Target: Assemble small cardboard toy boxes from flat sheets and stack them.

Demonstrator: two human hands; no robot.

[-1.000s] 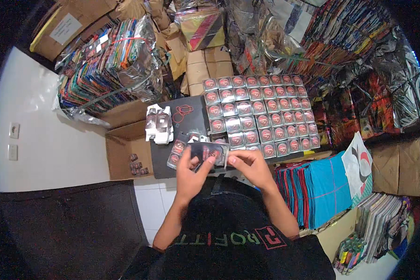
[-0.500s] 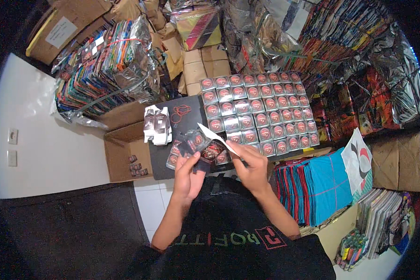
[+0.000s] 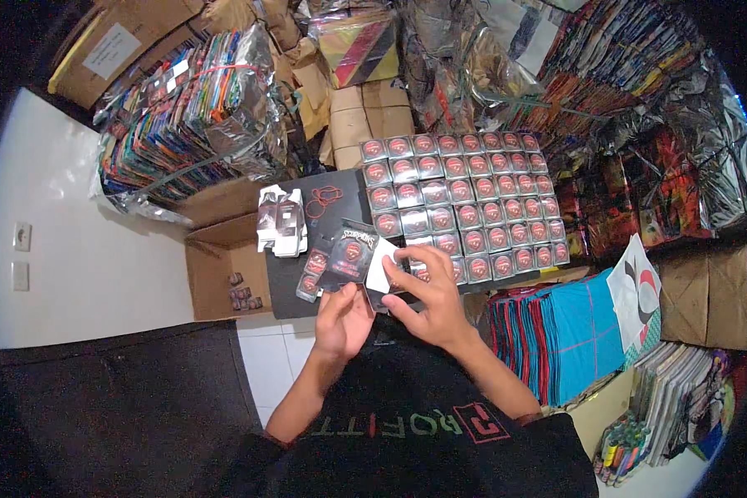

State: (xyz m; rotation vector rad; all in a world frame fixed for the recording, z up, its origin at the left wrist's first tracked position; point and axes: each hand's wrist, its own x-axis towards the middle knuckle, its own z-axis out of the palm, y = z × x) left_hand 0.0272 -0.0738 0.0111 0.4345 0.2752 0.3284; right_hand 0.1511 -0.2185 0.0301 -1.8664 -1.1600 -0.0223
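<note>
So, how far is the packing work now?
Done: rows of small clear-topped boxes with red discs fill the black board. In hand: the left hand holds a dark printed card, the right hand a white flap. Left: folded clear blister shells lie empty beside them.

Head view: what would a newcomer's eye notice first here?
First, the grid of small red-and-silver packs covering the work surface straight ahead. Just before it, the left hand and right hand hold a dark card pack together. At the right stands a stack of blue folded sheets.
</note>
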